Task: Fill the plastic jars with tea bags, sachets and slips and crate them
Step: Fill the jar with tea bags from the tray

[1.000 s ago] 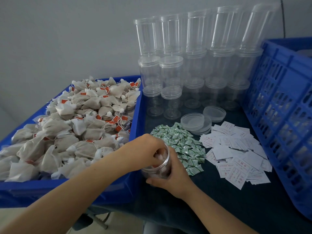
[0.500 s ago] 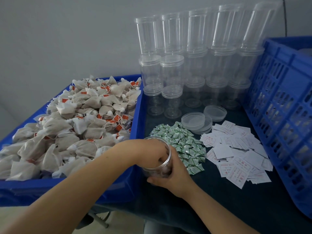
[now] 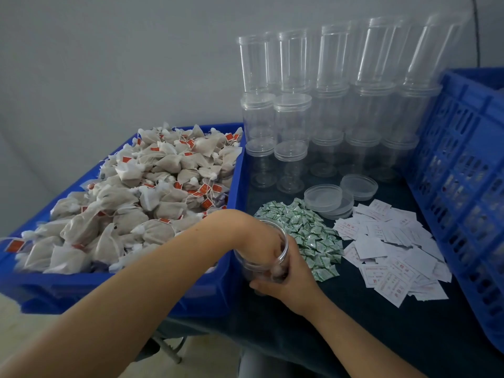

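A clear plastic jar (image 3: 246, 266) stands on the dark table beside the blue bin's right wall. My left hand (image 3: 253, 236) reaches down into its mouth; the fingers show blurred through the wall, with pale tea bags under them. Round the jar's right side, my right hand (image 3: 293, 279) grips and steadies it. The blue bin (image 3: 235, 186) on the left is heaped with tea bags (image 3: 152, 192). Green sachets (image 3: 308, 230) lie in a pile just right of the jar. White printed slips (image 3: 390, 257) are spread further right.
Stacks of empty clear jars (image 3: 327, 118) stand along the back wall. Loose clear lids (image 3: 324, 196) lie in front of them. A blue slatted crate (image 3: 463, 173) stands along the right edge. The table's front edge runs below my arms.
My left hand has sunk from the jar's mouth deeper into the jar. My right hand keeps its grip and the jar stays put.
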`<state>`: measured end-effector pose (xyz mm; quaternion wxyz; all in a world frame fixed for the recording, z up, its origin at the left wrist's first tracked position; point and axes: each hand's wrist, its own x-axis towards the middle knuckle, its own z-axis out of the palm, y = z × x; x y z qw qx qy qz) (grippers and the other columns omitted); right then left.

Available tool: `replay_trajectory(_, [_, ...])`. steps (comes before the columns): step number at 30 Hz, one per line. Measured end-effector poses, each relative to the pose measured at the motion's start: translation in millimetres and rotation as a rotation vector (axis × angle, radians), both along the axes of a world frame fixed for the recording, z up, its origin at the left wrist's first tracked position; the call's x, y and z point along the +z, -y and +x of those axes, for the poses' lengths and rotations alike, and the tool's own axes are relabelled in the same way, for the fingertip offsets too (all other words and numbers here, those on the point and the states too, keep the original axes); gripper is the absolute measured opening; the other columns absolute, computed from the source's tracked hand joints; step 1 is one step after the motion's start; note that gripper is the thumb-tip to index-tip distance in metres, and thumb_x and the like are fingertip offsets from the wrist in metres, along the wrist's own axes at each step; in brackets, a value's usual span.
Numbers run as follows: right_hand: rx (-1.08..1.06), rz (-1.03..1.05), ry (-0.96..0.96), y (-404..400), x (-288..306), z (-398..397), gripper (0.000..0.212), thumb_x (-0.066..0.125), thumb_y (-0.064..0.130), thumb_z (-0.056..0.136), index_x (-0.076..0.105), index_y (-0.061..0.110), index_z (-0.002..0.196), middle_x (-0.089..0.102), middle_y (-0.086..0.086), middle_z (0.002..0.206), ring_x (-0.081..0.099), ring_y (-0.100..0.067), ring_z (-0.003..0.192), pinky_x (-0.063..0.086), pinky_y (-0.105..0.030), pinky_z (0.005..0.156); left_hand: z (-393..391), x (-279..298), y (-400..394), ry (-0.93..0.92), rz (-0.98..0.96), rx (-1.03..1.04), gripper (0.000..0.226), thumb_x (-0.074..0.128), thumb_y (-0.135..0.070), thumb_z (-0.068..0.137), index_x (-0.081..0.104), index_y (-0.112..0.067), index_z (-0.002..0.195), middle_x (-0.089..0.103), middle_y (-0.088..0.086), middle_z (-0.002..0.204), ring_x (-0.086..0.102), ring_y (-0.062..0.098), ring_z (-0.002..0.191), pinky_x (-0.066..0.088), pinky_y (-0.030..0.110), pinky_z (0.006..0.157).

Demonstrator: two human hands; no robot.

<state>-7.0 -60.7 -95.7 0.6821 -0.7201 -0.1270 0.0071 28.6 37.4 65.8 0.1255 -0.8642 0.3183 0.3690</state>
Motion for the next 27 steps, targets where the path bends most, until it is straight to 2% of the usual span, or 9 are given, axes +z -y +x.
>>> replay_trajectory(4, [0.034, 0.018, 0.012, -0.4, 3.4, -1.4, 0.092, 0.093, 0.033, 0.054, 0.042, 0.070, 0.121, 0.058, 0.030, 0.125, 0.062, -0.008, 0.118, 0.059, -0.049, 0.090, -10.0, 9.6, -8.8, 0.030, -0.107, 0.007, 0.032, 0.036, -0.022, 0.101, 0.060, -0.010, 0.119, 0.052, -0.007, 0.091, 0.043, 0.001, 0.071, 0.030, 0.016, 0.063])
replay_trajectory(6, [0.051, 0.030, 0.011, -0.3, 1.9, -1.2, 0.092, 0.094, 0.030, 0.055, 0.043, 0.066, 0.123, 0.058, 0.030, 0.125, 0.063, -0.011, 0.119, 0.059, -0.053, 0.088, -14.4, 15.8, -18.9, 0.067, -0.202, 0.029, 0.031, 0.038, -0.023, 0.101, 0.060, -0.014, 0.120, 0.056, -0.008, 0.096, 0.049, 0.001, 0.077, 0.035, 0.012, 0.067])
replay_trajectory(8, [0.054, 0.037, 0.010, -0.1, 0.4, -1.1, 0.092, 0.094, 0.029, 0.055, 0.044, 0.063, 0.124, 0.059, 0.028, 0.124, 0.065, -0.012, 0.117, 0.060, -0.052, 0.088, -16.6, 23.9, -33.9, 0.127, -0.327, 0.100, 0.029, 0.042, -0.029, 0.100, 0.061, -0.019, 0.119, 0.063, -0.007, 0.107, 0.057, 0.006, 0.092, 0.045, 0.019, 0.082])
replay_trajectory(11, [-0.010, -0.004, 0.063, -1.8, 2.1, -2.9, 0.089, 0.091, 0.037, 0.051, 0.043, 0.072, 0.117, 0.055, 0.031, 0.122, 0.058, 0.007, 0.115, 0.054, -0.017, 0.088, -13.1, 33.7, -64.2, 0.264, -0.519, 0.234, 0.016, 0.049, -0.034, 0.096, 0.062, -0.031, 0.103, 0.063, -0.019, 0.096, 0.058, -0.006, 0.088, 0.047, 0.018, 0.083])
replay_trajectory(13, [-0.036, -0.023, 0.083, -1.6, 1.5, -2.8, 0.088, 0.090, 0.040, 0.051, 0.042, 0.073, 0.118, 0.052, 0.032, 0.124, 0.055, 0.014, 0.114, 0.045, -0.005, 0.086, -8.3, 35.5, -87.5, 0.411, -0.566, 0.312, 0.007, 0.053, -0.035, 0.094, 0.060, -0.034, 0.095, 0.062, -0.020, 0.091, 0.057, -0.007, 0.083, 0.048, 0.019, 0.080])
replay_trajectory(16, [-0.023, -0.044, 0.076, -0.5, 0.2, -1.6, 0.088, 0.090, 0.041, 0.051, 0.040, 0.079, 0.112, 0.050, 0.042, 0.117, 0.054, 0.015, 0.114, 0.043, -0.003, 0.085, -2.5, 32.5, -122.3, 0.591, -0.382, 0.417, 0.024, 0.060, -0.036, 0.090, 0.059, -0.028, 0.112, 0.064, -0.009, 0.109, 0.057, 0.003, 0.092, 0.045, 0.022, 0.080])
replay_trajectory(20, [-0.020, -0.053, 0.075, -0.4, -1.2, -1.3, 0.089, 0.090, 0.042, 0.051, 0.039, 0.080, 0.113, 0.050, 0.044, 0.116, 0.053, 0.016, 0.114, 0.044, -0.002, 0.085, 1.1, 19.4, -147.0, 0.600, 0.010, 0.570, 0.060, 0.063, -0.047, 0.085, 0.041, -0.026, 0.137, 0.051, -0.001, 0.135, 0.052, 0.018, 0.115, 0.045, 0.031, 0.088])
replay_trajectory(24, [-0.023, -0.069, 0.066, 0.5, -1.1, -1.7, 0.089, 0.089, 0.043, 0.050, 0.038, 0.080, 0.112, 0.049, 0.044, 0.116, 0.052, 0.016, 0.115, 0.044, -0.003, 0.085, 6.1, 8.3, -153.5, 0.568, 0.101, 0.555, 0.043, 0.062, -0.048, 0.083, 0.058, -0.025, 0.119, 0.061, -0.004, 0.111, 0.057, 0.014, 0.094, 0.047, 0.027, 0.075])
replay_trajectory(27, [-0.027, -0.067, 0.063, 0.6, -0.2, -2.1, 0.091, 0.089, 0.045, 0.049, 0.039, 0.072, 0.120, 0.051, 0.035, 0.123, 0.052, 0.016, 0.115, 0.044, -0.004, 0.086, 9.3, 6.7, -156.4, 0.567, 0.056, 0.567, 0.041, 0.068, -0.041, 0.080, 0.059, -0.024, 0.116, 0.062, -0.003, 0.107, 0.059, 0.014, 0.090, 0.050, 0.026, 0.072])
